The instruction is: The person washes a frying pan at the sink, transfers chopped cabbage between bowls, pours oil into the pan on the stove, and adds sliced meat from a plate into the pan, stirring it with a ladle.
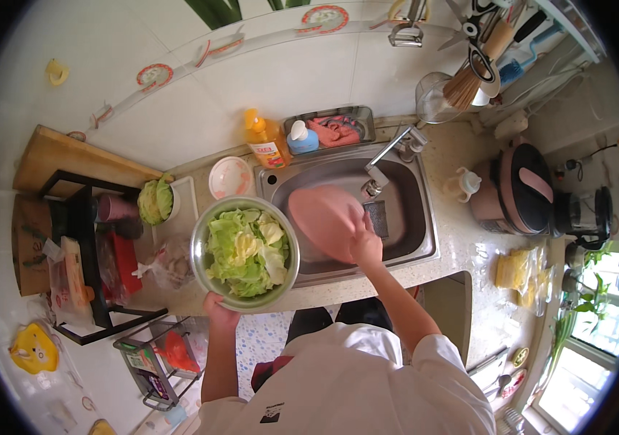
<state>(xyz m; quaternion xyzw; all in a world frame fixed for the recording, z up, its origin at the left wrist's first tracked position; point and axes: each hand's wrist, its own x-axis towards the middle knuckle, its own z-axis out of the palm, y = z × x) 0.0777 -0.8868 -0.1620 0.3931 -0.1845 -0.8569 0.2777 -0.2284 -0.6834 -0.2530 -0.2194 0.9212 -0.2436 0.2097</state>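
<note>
My left hand grips the near rim of a stainless steel bowl. Torn green lettuce leaves fill the bowl, which is over the counter at the sink's left edge. In my right hand is the edge of a pink oval piece of kitchenware, tilted inside the stainless steel sink. It is blurred, and I cannot tell whether it is a basin or a board. The faucet reaches over the sink, and a dark drain strainer shows beside my right hand.
Behind the sink stand an orange pump bottle, a blue pump bottle and a caddy with a pink cloth. Left are a white bowl, a lettuce head and a black rack. A pink rice cooker stands right.
</note>
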